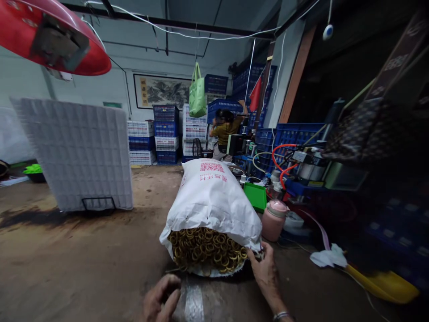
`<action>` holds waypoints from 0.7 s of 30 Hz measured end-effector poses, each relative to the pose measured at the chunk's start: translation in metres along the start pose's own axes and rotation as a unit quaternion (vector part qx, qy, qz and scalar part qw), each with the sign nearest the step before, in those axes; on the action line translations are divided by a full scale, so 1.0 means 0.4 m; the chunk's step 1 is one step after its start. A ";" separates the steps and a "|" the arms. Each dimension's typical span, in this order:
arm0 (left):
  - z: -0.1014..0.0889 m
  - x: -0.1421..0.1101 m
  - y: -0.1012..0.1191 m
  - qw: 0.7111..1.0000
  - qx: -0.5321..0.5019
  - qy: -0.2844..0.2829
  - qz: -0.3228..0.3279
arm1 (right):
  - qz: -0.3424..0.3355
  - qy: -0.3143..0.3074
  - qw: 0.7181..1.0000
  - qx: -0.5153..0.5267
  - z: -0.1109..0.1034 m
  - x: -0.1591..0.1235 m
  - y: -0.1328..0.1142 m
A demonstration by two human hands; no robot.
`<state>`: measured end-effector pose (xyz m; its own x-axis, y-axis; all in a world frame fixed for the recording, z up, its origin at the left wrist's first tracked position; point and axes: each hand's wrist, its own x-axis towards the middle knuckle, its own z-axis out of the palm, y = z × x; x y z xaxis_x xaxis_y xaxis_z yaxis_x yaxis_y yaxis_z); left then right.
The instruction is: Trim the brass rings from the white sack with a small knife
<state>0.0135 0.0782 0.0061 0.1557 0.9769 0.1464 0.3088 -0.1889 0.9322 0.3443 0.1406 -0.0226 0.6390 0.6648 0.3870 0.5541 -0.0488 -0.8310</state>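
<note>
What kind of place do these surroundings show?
Probably a small workshop or factory: stacked blue and white plastic crates, a metal machine with red hoses, and a white sack of gold-coloured rings.

The sack (211,197) of rings (208,248) lies on the table (100,264), the jar (274,222) right of it, crates (166,129) behind.

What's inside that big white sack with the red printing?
Many gold-coloured rings show in the open mouth of the white sack, beside the right hand. Whatever lies deeper is covered by the sack and front rings.
</note>
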 end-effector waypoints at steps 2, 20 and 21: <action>0.015 0.071 0.009 0.988 0.067 0.041 0.130 | -0.015 -0.036 0.999 -0.019 -0.002 0.009 0.001; 0.001 0.312 -0.121 0.924 0.225 0.241 0.195 | -0.158 -0.034 0.987 -0.014 0.049 0.005 -0.004; -0.008 0.321 -0.115 0.930 0.217 0.237 0.180 | -0.165 -0.032 0.986 -0.013 0.050 0.007 -0.004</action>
<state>0.0165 0.2126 -0.0168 -0.0774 0.7568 0.6491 0.6818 -0.4349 0.5883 0.3345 0.1575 -0.0283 0.3878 0.6930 0.6077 0.7399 0.1591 -0.6536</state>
